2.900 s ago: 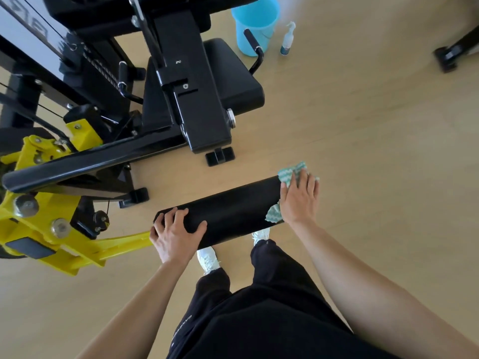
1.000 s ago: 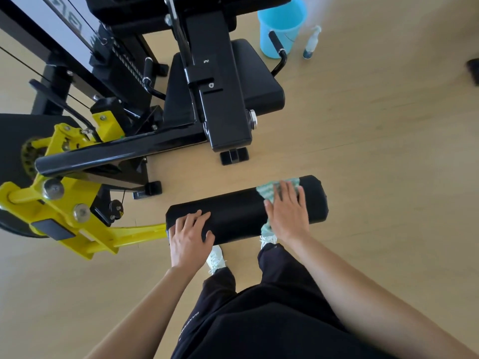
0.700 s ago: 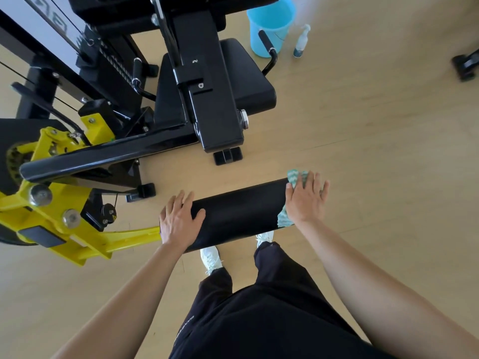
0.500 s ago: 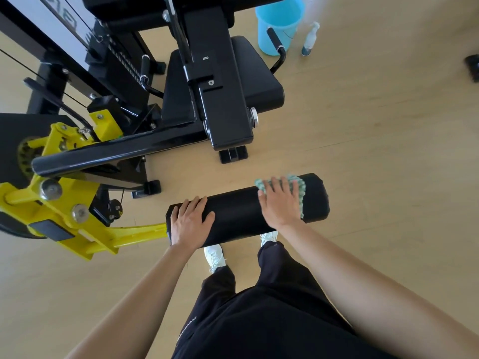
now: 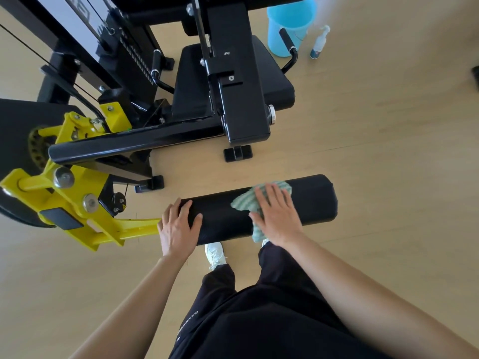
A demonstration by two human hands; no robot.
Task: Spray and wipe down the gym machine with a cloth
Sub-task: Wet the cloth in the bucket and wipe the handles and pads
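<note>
A black padded roller [image 5: 313,200] sticks out from the yellow arm [image 5: 85,218] of the gym machine, right in front of me. My right hand [image 5: 276,213] lies flat, fingers straight, pressing a green-and-white striped cloth [image 5: 245,202] onto the middle of the roller's top. My left hand [image 5: 177,226] rests over the roller's left end, thumb on the pad, steadying it. The machine's black seat [image 5: 274,84] and frame stand behind. A small spray bottle [image 5: 320,42] stands on the floor at the far right of the machine.
A light blue bucket [image 5: 287,24] sits on the wooden floor beside the spray bottle. The machine's black beam [image 5: 134,143] and feet lie between me and the seat. My legs and white shoes [image 5: 215,255] are just under the roller.
My right hand has slid the cloth back and forth along the roller and now sits further left, near its middle. My left hand has stayed on the left end.
</note>
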